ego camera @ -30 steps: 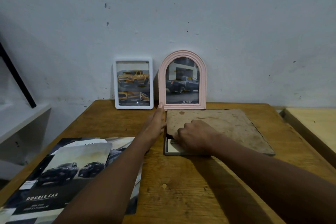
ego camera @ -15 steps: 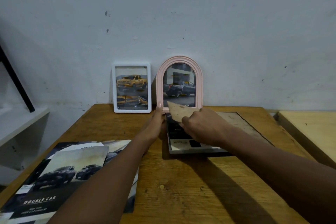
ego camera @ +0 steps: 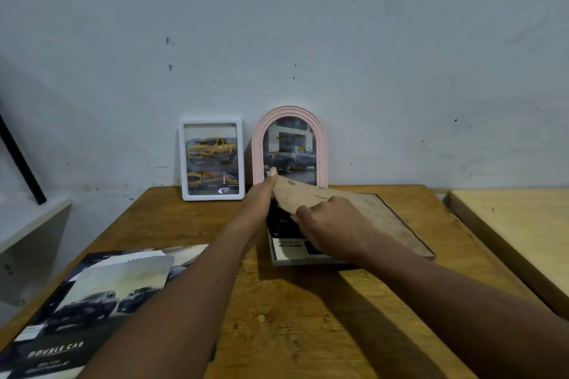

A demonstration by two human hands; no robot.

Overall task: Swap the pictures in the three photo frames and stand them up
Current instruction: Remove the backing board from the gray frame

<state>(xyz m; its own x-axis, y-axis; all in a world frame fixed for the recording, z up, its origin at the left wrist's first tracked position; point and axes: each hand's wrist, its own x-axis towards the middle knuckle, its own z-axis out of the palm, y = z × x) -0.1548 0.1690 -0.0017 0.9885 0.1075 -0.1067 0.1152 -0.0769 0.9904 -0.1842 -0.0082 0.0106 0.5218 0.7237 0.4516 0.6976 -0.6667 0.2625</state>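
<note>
Photo frame (ego camera: 308,261) lying near table (ego camera: 292,317) back edge; right hand (ego camera: 332,229) pinching raised backing board (ego camera: 363,209); left hand (ego camera: 260,203) fingers straight, together, touching its corner.

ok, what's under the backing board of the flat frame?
A dark printed picture with a pale near strip, in the frame. Right hand holds the backing board up at its left corner; the rest is covered.

Picture (ego camera: 288,248) mostly under board (ego camera: 385,215) and right hand (ego camera: 332,224)
</note>
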